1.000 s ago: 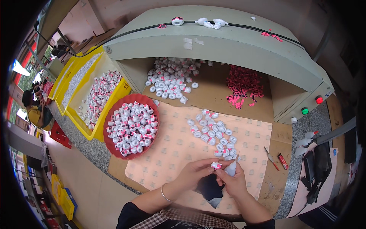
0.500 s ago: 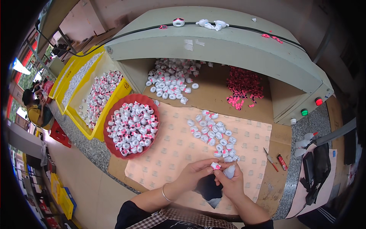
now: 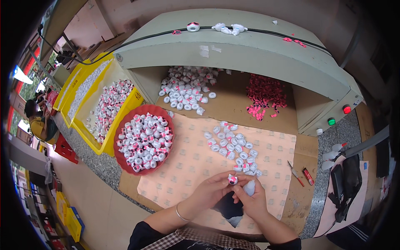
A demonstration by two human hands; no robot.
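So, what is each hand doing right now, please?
Left hand: closed on a small white cap with pink insert.
Right hand: holding a white piece.

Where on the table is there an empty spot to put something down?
The pink mat is bare between the red bowl and the row of white caps. Its right side, beside the red-handled tool, is bare too. It is crowded around the cap pile, the pink pieces and both hands.
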